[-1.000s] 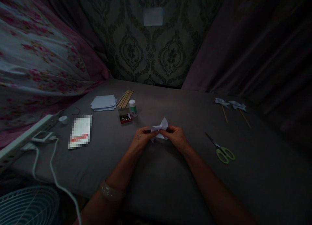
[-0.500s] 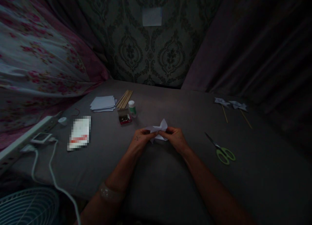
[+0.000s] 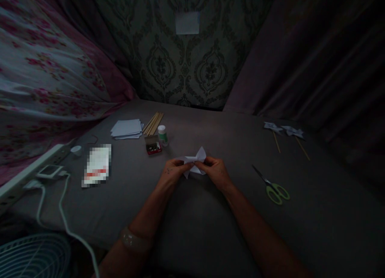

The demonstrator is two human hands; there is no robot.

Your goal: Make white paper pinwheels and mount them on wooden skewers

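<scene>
Between my hands is a white paper pinwheel point(image 3: 197, 153), its blades folded in toward the middle. My left hand point(image 3: 173, 170) pinches it from the left, thumb near the centre. From the right, my right hand point(image 3: 217, 171) grips it the same way, the two thumbs almost meeting. A tiny shiny point shows at the centre between the thumbs; I cannot make out what it is. The fingers behind the paper are hidden. Beyond my left hand stand a small open box of metal pins point(image 3: 153, 146) and a glue bottle point(image 3: 163, 135) with a white cap.
Scissors point(image 3: 273, 187) with green handles lie right of my hands. Two pinwheels on sticks point(image 3: 292, 131) rest at the far right. Wooden sticks point(image 3: 153, 123) and a paper stack point(image 3: 126, 128) lie back left. A power strip point(image 3: 27, 175) with cables and a fan point(image 3: 33, 256) are at left.
Both hands keep hold of the paper pinwheel and have barely moved. The view has shifted very slightly.
</scene>
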